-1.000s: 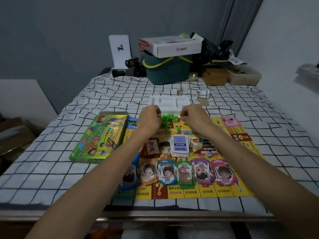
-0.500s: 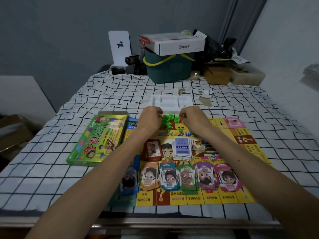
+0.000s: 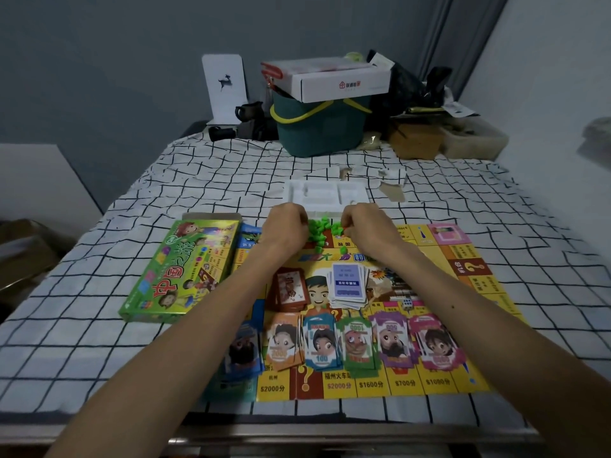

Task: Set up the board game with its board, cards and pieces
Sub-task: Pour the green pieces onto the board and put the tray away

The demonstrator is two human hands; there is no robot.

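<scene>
Head view: small green pieces (image 3: 319, 230) heaped on board (image 3: 371, 385).

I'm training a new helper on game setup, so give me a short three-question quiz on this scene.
1. True or false: the green game box lies to the right of the board.
2. The green pieces between the left hand and right hand lie: A) on the board's near edge, B) on the board's far edge, C) on the game box.
3. What colour is the rightmost money stack on the board's near edge?
Key: 1 false, it lies to the left; 2 B; 3 pink.
</scene>
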